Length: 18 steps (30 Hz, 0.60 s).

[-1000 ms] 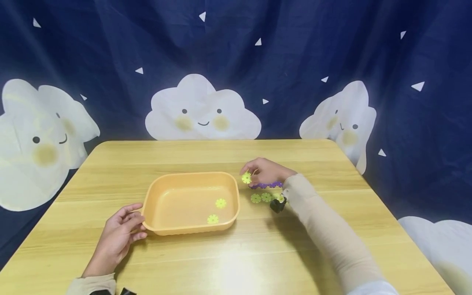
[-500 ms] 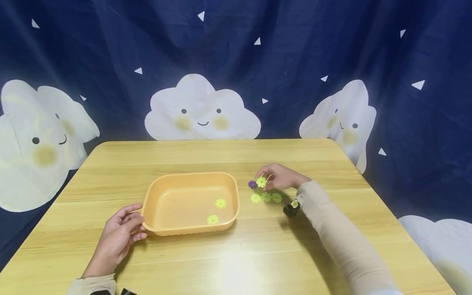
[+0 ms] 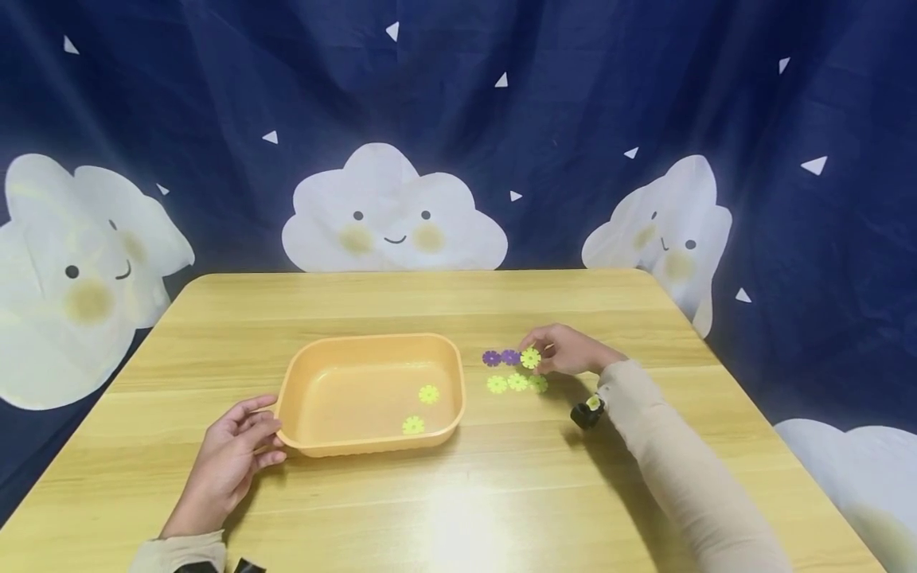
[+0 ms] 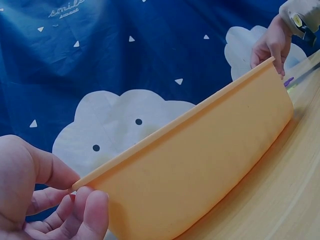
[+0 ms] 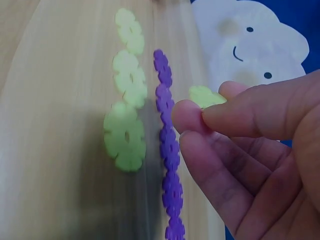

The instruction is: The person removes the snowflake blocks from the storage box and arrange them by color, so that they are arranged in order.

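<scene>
Right hand (image 3: 573, 352) pinching yellow-green flower-shaped plastic disc (image 3: 531, 358) between thumb and fingertips (image 5: 187, 116); left hand (image 3: 231, 458), fingers relaxed, touching orange plastic tray (image 3: 301, 380) corner.

Plastic bits on glossy wood, cloth behind.
Table (image 3: 501, 493): pale wood or wood-look laminate w/ grain, smooth, glossy, lamp glare near front edge. Tray (image 3: 301, 382): orange plastic, smooth, semi-gloss inside; outer wall looks matt in left wrist view. Yellow-green discs (image 3: 517, 383) & purple discs (image 3: 500, 357): notched thin plastic, smooth, slightly translucent. Backdrop (image 3: 573, 95): navy cloth, matt, soft folds, printed white clouds. Sleeve (image 3: 688, 477): beige knit fabric, matt. Small black item (image 3: 586, 414) at wrist: hard, shiny, prob. plastic.
</scene>
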Each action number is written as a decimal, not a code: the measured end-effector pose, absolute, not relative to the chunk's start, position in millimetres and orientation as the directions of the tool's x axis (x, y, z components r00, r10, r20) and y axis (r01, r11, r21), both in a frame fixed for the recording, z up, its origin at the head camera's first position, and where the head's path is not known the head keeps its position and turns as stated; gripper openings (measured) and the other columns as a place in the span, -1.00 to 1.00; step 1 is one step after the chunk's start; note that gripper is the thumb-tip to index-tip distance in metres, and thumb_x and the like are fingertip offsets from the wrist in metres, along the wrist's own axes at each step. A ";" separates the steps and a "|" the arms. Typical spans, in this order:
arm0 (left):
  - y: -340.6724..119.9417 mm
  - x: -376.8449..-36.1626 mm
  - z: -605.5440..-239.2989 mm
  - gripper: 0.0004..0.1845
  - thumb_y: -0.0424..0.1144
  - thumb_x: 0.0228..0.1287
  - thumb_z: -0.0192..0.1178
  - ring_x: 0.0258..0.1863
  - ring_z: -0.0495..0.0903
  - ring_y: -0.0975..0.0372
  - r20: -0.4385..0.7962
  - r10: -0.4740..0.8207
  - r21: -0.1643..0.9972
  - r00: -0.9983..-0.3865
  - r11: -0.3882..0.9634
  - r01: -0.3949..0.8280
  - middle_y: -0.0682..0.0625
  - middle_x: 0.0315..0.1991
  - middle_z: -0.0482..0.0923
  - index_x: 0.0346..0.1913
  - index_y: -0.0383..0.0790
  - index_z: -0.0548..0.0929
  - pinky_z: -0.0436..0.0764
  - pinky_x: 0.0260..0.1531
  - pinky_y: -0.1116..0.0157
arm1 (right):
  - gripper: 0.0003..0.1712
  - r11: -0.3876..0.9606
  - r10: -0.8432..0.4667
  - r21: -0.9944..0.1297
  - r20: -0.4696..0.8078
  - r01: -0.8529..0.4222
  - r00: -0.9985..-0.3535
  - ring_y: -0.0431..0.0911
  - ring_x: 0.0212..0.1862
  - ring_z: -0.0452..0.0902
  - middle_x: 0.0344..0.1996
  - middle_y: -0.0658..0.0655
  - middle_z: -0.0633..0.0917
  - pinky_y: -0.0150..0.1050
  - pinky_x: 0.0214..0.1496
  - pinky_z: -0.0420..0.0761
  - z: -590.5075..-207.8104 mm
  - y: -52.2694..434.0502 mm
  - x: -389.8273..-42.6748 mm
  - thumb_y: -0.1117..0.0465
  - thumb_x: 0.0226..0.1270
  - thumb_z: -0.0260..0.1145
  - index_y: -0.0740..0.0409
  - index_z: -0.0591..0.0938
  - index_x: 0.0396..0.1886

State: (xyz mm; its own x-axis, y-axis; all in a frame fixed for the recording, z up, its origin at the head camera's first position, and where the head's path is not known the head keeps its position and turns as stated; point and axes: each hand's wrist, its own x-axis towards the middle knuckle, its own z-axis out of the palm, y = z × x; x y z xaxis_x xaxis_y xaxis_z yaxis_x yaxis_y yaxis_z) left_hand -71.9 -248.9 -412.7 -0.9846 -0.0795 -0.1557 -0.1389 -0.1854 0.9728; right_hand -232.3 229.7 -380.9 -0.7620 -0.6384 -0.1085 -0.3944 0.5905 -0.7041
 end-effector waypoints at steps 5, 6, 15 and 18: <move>-248.4 -74.1 -412.9 -0.70 -0.47 0.37 0.10 -0.44 0.55 0.30 -0.145 -0.072 0.974 -0.987 -0.186 -0.129 0.08 -0.29 0.50 0.06 -0.07 0.47 0.72 -0.51 0.37 | -0.53 0.616 -0.608 -0.691 -0.110 -0.379 -0.786 0.04 -0.07 0.51 -0.08 0.19 0.62 0.00 0.18 0.59 -381.2 239.9 -227.6 0.48 0.10 0.41 0.33 0.59 0.06; -248.5 -73.9 -413.3 -0.70 -0.47 0.37 0.10 -0.44 0.55 0.30 -0.147 -0.072 0.974 -0.987 -0.184 -0.132 0.08 -0.30 0.50 0.06 -0.08 0.47 0.72 -0.51 0.37 | -0.53 0.622 -0.603 -0.689 -0.117 -0.373 -0.789 0.05 -0.05 0.51 -0.07 0.19 0.61 0.00 0.18 0.59 -381.6 241.5 -226.6 0.46 0.10 0.42 0.33 0.59 0.06; -247.8 -73.0 -413.0 -0.69 -0.47 0.38 0.09 -0.43 0.54 0.30 -0.159 -0.076 0.975 -0.984 -0.170 -0.144 0.05 -0.26 0.48 0.11 -0.14 0.42 0.72 -0.49 0.35 | -0.54 0.653 -0.576 -0.668 -0.131 -0.357 -0.807 0.05 -0.03 0.53 -0.02 0.17 0.60 0.03 0.13 0.60 -384.8 255.4 -220.3 0.42 0.12 0.44 0.30 0.61 0.06; -248.0 -71.2 -413.0 -0.69 -0.48 0.37 0.09 -0.44 0.54 0.30 -0.150 -0.071 0.974 -0.986 -0.182 -0.135 0.06 -0.27 0.49 0.09 -0.14 0.43 0.72 -0.51 0.37 | -0.54 0.654 -0.578 -0.667 -0.134 -0.358 -0.805 0.01 -0.14 0.52 -0.10 0.16 0.61 -0.06 0.01 0.63 -387.7 258.4 -219.8 0.44 0.10 0.43 0.28 0.62 0.05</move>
State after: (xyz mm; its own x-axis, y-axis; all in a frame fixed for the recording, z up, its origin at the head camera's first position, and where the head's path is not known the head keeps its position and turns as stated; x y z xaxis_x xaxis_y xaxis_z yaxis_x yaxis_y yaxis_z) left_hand -71.2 -248.0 -413.0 -0.9861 -0.0712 -0.1500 -0.1350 -0.1820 0.9740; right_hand -219.8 258.4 -387.7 -0.8049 -0.5781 -0.1339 -0.3584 0.6535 -0.6667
